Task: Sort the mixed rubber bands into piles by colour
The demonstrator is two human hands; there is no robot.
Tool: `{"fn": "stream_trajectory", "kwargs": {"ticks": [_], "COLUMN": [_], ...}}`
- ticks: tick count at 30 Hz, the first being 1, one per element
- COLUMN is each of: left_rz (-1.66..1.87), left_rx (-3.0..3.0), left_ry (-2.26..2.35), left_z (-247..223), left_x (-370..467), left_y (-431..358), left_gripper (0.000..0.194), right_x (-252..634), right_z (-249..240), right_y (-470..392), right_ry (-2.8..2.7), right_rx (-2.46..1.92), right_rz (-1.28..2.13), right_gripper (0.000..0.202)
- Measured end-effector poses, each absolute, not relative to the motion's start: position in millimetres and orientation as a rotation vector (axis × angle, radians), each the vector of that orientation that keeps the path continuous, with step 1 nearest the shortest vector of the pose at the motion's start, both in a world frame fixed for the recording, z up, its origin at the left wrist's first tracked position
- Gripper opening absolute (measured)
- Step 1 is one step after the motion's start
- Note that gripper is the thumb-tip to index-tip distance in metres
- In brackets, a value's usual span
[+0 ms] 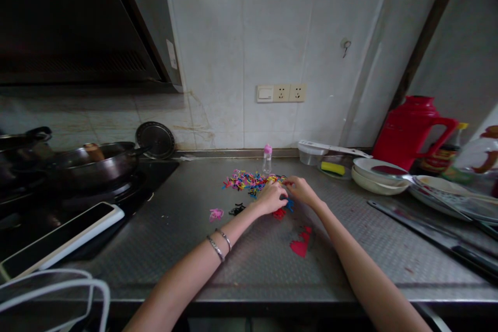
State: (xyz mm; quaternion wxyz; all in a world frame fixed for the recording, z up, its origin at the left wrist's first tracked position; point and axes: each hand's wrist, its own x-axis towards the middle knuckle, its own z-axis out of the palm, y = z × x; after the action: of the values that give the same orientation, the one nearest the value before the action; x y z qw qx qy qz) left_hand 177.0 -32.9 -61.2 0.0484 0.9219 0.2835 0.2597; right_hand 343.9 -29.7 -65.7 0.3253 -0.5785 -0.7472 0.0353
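With left hand point(273, 197) and right hand point(301, 190) bent, right by bright bits point(246, 181) on the table point(257, 270); can't tell if gripping any.

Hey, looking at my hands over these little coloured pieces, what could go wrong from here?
The red pile sits just below your left hand, so a careless brush could scatter it.

The blue pieces lie right beside the red ones, so the two colours might get mixed.

The small pink-capped bottle stands upright behind the mixed heap, so a far reach by either hand could tip it.
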Motion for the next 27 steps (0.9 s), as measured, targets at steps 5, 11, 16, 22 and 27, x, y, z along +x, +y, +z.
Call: {"fn": "stream_trajectory", "kwargs": {"ticks": [5, 11, 16, 22, 27], "left_rz": [0.863, 1.012, 1.075, 1.077, 1.013], "left_rx": [2.733, 2.522, 2.170, 2.047, 2.110], "left_ry": [0.945, 1.181, 1.323, 1.316, 1.276], "left_z": [-59, -57, -57, -64, -69], "left_x": [159, 108, 59, 31, 35], "left_y": [-17, 21, 43, 51, 46], "left_gripper": [0.022, 0.018, 0.019, 0.019, 0.020], "right_x": [343, 328, 307, 287, 278], "right_z": [-68, -75, -76, -76, -78], "right_y": [-27, -23, -23, -23, -23], "right_ry": [-1.964, -2.021, -2.138, -2.261, -2.335], "right_rx": [-1.515, -1.433, -1.336, -1.256, -1.268], "right_rz": [0.081, 0.139, 0.185, 0.186, 0.143], "right_gripper": [0.027, 0.024, 0.026, 0.028, 0.027]}}
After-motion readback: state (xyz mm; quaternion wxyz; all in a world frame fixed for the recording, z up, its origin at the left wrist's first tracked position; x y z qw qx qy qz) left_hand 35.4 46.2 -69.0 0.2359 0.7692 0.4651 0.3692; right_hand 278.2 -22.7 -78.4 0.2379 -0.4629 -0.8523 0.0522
